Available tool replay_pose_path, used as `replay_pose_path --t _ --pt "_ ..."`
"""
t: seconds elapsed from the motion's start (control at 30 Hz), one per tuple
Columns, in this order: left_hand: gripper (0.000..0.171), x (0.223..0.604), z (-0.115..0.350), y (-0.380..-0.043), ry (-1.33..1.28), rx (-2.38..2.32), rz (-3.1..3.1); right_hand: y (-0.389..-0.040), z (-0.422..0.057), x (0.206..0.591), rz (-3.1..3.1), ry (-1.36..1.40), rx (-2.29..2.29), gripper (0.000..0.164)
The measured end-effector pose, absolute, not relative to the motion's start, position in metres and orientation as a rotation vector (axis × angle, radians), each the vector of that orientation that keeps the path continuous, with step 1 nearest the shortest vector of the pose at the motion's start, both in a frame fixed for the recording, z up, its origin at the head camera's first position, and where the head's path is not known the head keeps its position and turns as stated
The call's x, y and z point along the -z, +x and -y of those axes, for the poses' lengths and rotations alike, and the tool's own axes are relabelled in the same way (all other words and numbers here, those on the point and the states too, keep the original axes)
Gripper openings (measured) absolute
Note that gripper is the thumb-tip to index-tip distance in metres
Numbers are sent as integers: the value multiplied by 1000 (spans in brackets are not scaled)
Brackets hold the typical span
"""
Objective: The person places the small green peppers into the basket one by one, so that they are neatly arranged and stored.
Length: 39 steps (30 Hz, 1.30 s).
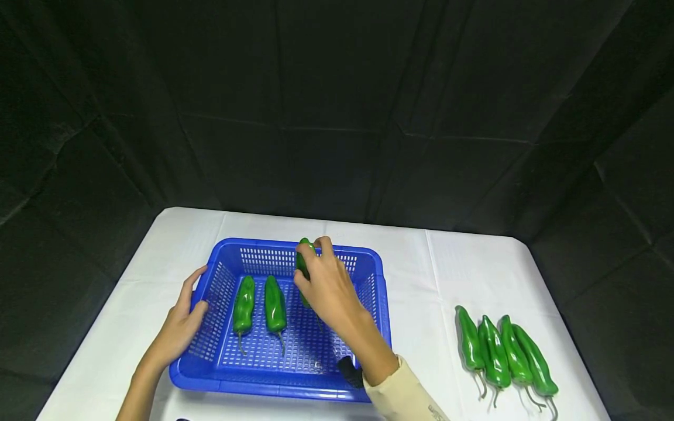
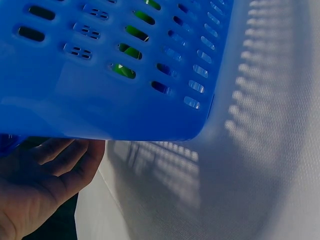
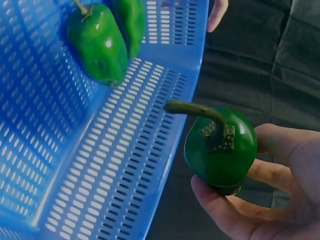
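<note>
The right hand (image 1: 332, 286) grips a green pepper (image 3: 220, 155) with thumb and fingers, over the far part of the blue basket (image 1: 279, 387), its stem toward the person. The left hand (image 1: 179, 330) grips the basket's left rim. Inside lie two peppers (image 1: 275, 307), side by side, apart. Well to the right, four peppers (image 1: 495, 356) lie bunched on the white surface (image 1: 411, 292). Black cloth (image 1: 326, 117) hangs behind.
</note>
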<state>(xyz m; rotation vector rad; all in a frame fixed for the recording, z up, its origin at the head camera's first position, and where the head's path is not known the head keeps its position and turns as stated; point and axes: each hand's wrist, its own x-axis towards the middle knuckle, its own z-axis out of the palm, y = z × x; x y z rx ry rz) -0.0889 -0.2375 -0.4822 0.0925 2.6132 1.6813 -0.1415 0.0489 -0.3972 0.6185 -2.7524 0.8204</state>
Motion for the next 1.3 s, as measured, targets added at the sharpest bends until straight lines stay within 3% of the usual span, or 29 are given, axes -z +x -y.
replay_pose_path --t 0.7,1.3 --pt "67 482 236 -88 105 -1680 -2622 -142 -26 420 2890 685 -788 34" --pt "67 482 235 -88 96 -1671 -2626 -148 -15 440 3030 718 -769 41"
